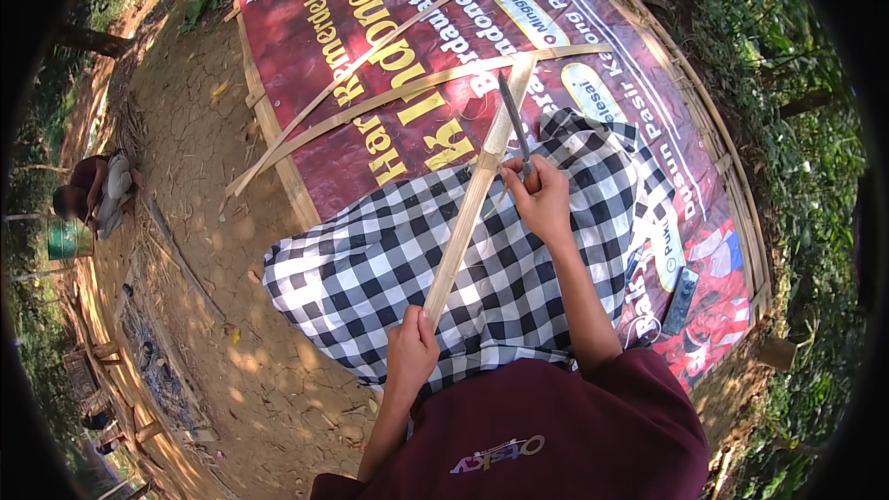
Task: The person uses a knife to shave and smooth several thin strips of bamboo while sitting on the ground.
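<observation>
Around: red banner (pixel 319 176) with thin strips (pixel 398 93) across it, upper centre; checked cloth (pixel 347 268) mid-frame, under bamboo slat (pixel 463 231); dark block (pixel 681 301), lower right | Writing: yellow and white lettering (pixel 449 153) on banner | Left hand (pixel 412 347): fingers closed round slat's lower end, centre | Right hand (pixel 542 199): fingers wrapped round knife (pixel 516 120), blade beside slat

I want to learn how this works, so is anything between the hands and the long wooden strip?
Nothing visible blocks the left hand: it grips the wooden strip near its lower end. The right hand holds a knife, whose blade crosses over the strip's upper part.
</observation>
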Motion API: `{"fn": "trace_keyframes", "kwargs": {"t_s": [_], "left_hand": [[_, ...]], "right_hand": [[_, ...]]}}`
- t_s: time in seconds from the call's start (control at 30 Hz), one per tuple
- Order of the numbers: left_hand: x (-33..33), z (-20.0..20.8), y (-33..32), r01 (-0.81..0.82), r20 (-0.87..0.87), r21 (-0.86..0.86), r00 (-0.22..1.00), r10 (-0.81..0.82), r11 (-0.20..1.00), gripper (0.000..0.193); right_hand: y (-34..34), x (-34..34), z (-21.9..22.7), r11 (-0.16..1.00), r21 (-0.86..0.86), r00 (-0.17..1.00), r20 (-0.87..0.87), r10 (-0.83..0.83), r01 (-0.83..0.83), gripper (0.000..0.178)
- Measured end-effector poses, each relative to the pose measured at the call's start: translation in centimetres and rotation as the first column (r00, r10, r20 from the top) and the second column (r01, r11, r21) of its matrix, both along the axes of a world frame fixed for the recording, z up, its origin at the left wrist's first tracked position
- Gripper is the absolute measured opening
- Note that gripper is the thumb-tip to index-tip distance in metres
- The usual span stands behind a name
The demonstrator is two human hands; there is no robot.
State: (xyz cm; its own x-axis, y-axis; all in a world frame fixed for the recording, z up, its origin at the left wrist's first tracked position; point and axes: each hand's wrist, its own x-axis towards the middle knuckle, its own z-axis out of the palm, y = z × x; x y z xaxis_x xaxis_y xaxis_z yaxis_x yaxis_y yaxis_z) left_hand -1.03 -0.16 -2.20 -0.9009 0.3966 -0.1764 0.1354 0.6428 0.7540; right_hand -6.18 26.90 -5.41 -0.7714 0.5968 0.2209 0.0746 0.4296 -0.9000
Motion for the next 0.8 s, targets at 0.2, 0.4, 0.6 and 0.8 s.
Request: {"fn": "trace_keyframes", "kwargs": {"t_s": [0.2,0.4,0.6,0.8], "left_hand": [[0.3,0.0,0.5,0.011,0.002,-0.037,1.000,-0.011,0.999,0.017],[0.7,0.2,1.0,-0.022,0.034,-0.010,0.999,0.022,1.000,0.018],[0.8,-0.1,0.6,-0.064,0.035,-0.022,0.997,0.064,0.998,0.019],[1.2,-0.1,1.4,-0.068,-0.020,0.006,0.997,0.069,0.998,0.022]], "right_hand": [[-1.1,-0.3,-1.3,0.973,-0.193,0.992,0.000,-0.126,0.124,0.009],[-1.7,-1.0,-1.2,0.882,-0.444,0.979,-0.050,-0.198,0.155,0.010],[-1.9,-1.7,-1.3,0.702,-0.712,0.983,-0.100,-0.151,0.035,0.014],[-2.0,-1.7,-1.2,0.675,-0.724,0.941,-0.109,-0.319,0.145,0.012]]}}
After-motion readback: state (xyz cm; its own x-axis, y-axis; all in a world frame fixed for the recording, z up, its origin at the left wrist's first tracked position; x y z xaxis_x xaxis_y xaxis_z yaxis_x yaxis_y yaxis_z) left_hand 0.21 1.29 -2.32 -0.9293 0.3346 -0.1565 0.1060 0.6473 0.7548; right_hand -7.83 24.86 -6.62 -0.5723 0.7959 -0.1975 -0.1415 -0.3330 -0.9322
